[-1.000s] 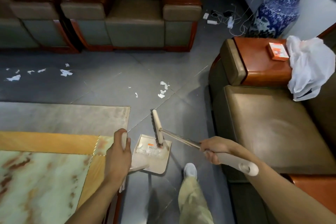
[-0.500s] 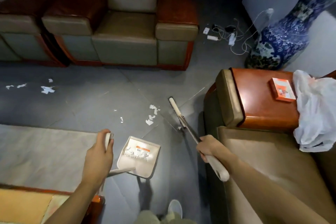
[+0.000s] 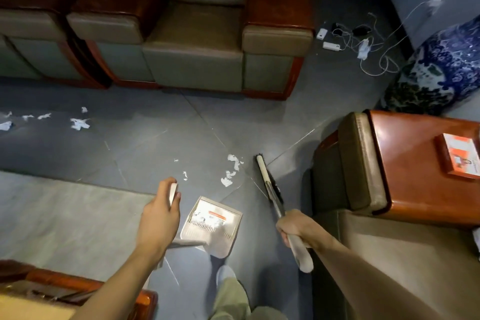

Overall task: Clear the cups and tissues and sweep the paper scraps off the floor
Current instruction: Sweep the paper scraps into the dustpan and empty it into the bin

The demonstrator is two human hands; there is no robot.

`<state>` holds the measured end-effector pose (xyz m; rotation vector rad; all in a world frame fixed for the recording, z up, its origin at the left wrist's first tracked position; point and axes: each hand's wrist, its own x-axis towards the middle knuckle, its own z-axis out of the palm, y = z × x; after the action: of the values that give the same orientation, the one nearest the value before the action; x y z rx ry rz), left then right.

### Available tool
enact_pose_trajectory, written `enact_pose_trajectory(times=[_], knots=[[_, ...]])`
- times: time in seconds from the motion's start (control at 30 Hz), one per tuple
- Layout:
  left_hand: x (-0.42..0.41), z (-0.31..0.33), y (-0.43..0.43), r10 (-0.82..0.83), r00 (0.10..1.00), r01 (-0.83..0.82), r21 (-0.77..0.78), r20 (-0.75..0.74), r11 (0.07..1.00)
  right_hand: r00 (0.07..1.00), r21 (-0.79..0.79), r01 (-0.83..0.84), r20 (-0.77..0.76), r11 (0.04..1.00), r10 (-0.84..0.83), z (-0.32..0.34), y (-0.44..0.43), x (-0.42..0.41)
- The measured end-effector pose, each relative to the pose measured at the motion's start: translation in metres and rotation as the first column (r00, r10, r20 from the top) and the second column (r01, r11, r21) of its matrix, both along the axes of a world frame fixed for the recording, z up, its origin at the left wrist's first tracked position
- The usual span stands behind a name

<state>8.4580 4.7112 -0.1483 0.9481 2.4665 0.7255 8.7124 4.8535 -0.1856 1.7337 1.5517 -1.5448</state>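
Nearest paper scraps [image 3: 230,171] in a loose white cluster on the dark tiled floor [image 3: 298,117], mid-scene, with two smaller bits [image 3: 185,175] just to the left. A second scatter [image 3: 79,123] well apart at far left, not yet reached. Just right of the cluster and not touching it, the head of the broom [image 3: 265,176], laid along the cluster's right side with dark bristles showing along its right edge. On the near side, the dustpan [image 3: 213,226], mouth turned toward the scraps and already carrying some paper; hard to tell whether resting on the tiles or held slightly off them. Right hand [image 3: 294,227] wrapped fully round the broom's pale grip, fingers closed tight. Left hand [image 3: 161,212] curled round the top of the dustpan's upright handle. Judged step: gathering this cluster into the pan. To do it well, set the pan's lip flat on the tile first, just near of the paper and the two bits. Then draw the broom leftward and nearward in short, low strokes, without flicking, such light torn paper being likely to lift and drift. Finish with one pass over the lip. Mind the tile joint beside the cluster, a likely catch for small pieces. Further out: armchair [image 3: 389,254] and red wooden side table [image 3: 410,158] close on the right, probably limiting the backswing; sofa [image 3: 197,41] far; blue-and-white vase [image 3: 441,73] and tangled cables [image 3: 374,44] far right, well apart.
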Motion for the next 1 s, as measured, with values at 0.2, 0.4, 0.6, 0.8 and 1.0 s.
enact_pose_trajectory(times=[0.2,0.4,0.6,0.8,1.0], knots=[[-0.004,-0.002,0.016,0.084,0.994,-0.087,0.042,0.068,0.995,0.968,-0.231,0.247,0.011,0.941,-0.251,0.033,0.045,-0.024],[-0.001,-0.003,0.044,0.108,0.993,-0.109,0.022,0.043,0.994,0.999,-0.142,0.04,0.003,0.989,-0.04,0.07,0.09,-0.048],[0.008,-0.005,0.068,0.221,0.971,-0.222,-0.001,0.089,0.975,0.965,0.064,-0.243,0.117,0.968,0.235,0.062,0.145,-0.068],[0.011,-0.003,0.09,0.266,0.963,-0.264,-0.037,0.051,0.964,0.906,0.028,-0.343,0.274,0.939,0.323,0.014,0.19,-0.073],[0.012,0.001,0.093,0.291,0.955,-0.286,-0.082,0.053,0.955,0.839,0.068,-0.493,0.301,0.868,0.453,-0.032,0.191,-0.06]])
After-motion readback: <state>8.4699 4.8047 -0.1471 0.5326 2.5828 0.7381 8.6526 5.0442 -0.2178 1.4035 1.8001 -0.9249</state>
